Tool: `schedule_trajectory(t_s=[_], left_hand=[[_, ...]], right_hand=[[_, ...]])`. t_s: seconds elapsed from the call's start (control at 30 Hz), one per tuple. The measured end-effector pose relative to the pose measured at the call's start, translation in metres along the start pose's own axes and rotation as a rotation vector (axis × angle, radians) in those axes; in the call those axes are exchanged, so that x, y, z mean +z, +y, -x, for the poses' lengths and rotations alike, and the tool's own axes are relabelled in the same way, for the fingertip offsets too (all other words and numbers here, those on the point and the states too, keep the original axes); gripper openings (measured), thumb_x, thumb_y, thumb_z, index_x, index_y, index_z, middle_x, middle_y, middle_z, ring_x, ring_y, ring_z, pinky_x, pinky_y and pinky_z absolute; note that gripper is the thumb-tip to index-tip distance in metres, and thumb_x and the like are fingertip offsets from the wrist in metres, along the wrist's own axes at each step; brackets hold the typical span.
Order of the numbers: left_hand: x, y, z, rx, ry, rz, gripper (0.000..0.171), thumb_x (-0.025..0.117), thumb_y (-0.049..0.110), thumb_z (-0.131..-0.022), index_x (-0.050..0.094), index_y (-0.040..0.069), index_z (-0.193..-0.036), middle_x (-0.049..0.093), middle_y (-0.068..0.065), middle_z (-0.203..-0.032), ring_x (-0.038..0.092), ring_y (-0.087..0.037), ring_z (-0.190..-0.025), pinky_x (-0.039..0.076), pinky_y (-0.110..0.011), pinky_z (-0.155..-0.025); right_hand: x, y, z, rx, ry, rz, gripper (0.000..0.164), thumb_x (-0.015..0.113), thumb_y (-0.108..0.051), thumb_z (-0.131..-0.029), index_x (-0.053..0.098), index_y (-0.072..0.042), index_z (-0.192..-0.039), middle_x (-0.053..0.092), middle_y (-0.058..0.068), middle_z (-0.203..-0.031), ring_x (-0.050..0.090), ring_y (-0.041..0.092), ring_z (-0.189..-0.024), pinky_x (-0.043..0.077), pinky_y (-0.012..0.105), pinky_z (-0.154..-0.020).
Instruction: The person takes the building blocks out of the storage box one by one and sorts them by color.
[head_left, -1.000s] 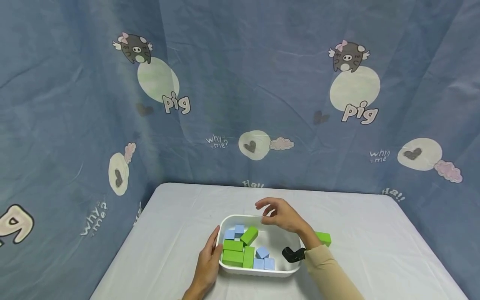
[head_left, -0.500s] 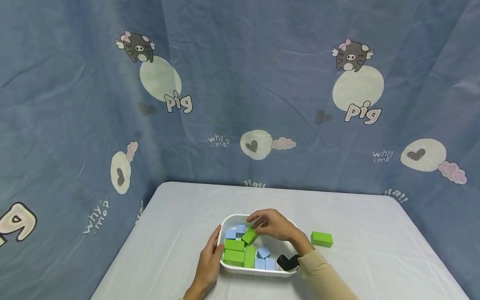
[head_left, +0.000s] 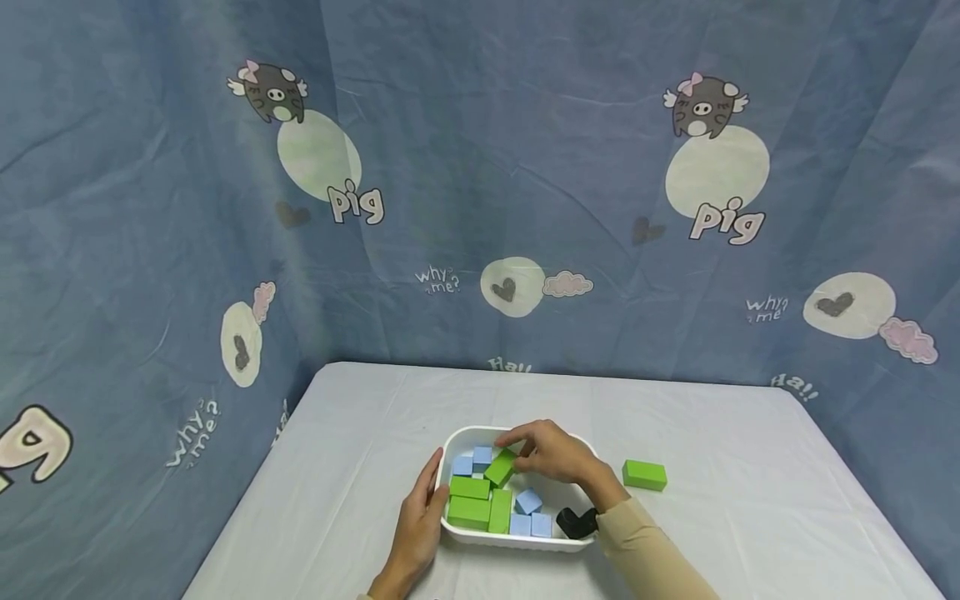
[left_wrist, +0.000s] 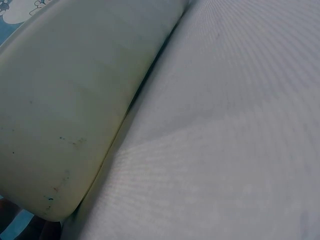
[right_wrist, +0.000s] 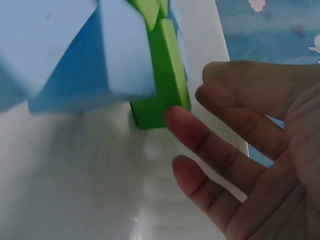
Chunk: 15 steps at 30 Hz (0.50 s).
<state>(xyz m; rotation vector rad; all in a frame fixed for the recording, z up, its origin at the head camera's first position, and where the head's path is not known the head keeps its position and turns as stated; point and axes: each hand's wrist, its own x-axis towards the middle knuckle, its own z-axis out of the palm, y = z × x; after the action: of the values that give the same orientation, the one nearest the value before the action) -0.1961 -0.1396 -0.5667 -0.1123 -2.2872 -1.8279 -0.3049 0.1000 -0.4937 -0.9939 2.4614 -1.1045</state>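
A white plastic bin [head_left: 517, 542] stands on the table. Along its left wall lies my left hand [head_left: 416, 521], fingers straight on the outside and thumb at the rim. My right hand [head_left: 553, 451] reaches over the bin's far side, fingers loosely bent and apart. Its fingertips are beside a slanted green block [head_left: 500, 468]; in the right wrist view one fingertip overlaps the edge of a green block [right_wrist: 170, 75], and I cannot tell whether they touch. Other green blocks [head_left: 469, 512] fill the bin's left part. Blue cubes [head_left: 482, 457] lie behind them, and more blue cubes [head_left: 519, 524] sit mid-bin.
One green block [head_left: 644, 475] lies on the white tablecloth [head_left: 735, 475], right of the bin. A black piece [head_left: 576, 523] sits at my right wrist. Behind the table hangs a blue printed curtain [head_left: 420, 150].
My right hand has come left and down from above the bin's far rim to the slanted green block. With the arm shifted, the block on the table shows fully. My left hand stays put.
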Motion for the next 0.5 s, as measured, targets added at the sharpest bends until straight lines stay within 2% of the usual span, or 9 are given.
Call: schedule_trajectory(t_s=[0.1,0.3,0.5], left_hand=[[0.0005,0.0003,-0.0003,-0.009,0.005,-0.003,0.053,0.045,0.012,-0.109,0.03,0.003,-0.159,0.031,-0.012,-0.162,0.031,-0.025,-0.148,0.023,-0.029,-0.117],[0.0012,0.0005,-0.0005,0.018,0.003,-0.002,0.053,0.046,0.011,-0.109,0.031,0.003,-0.159,0.033,-0.015,-0.162,0.033,-0.029,-0.146,0.024,-0.035,-0.117],[0.0008,0.0027,0.001,0.018,-0.006,0.026,0.053,0.046,0.012,-0.109,0.031,0.004,-0.159,0.033,-0.015,-0.161,0.033,-0.029,-0.147,0.023,-0.022,-0.114]], right_hand=[[0.0001,0.0017,0.0008,0.007,-0.004,0.045,0.037,0.076,0.0,-0.088,0.075,-0.013,-0.124,0.073,0.001,-0.12,0.068,0.009,-0.086,0.056,0.025,-0.069],[-0.0007,0.0,0.0007,0.021,-0.032,0.083,0.042,0.076,0.002,-0.086,0.074,-0.011,-0.126,0.072,0.004,-0.123,0.069,0.009,-0.086,0.057,0.025,-0.073],[0.0014,0.0008,0.0006,0.022,-0.064,0.11,0.047,0.077,0.007,-0.083,0.074,-0.011,-0.126,0.071,0.003,-0.123,0.067,0.008,-0.085,0.056,0.024,-0.072]])
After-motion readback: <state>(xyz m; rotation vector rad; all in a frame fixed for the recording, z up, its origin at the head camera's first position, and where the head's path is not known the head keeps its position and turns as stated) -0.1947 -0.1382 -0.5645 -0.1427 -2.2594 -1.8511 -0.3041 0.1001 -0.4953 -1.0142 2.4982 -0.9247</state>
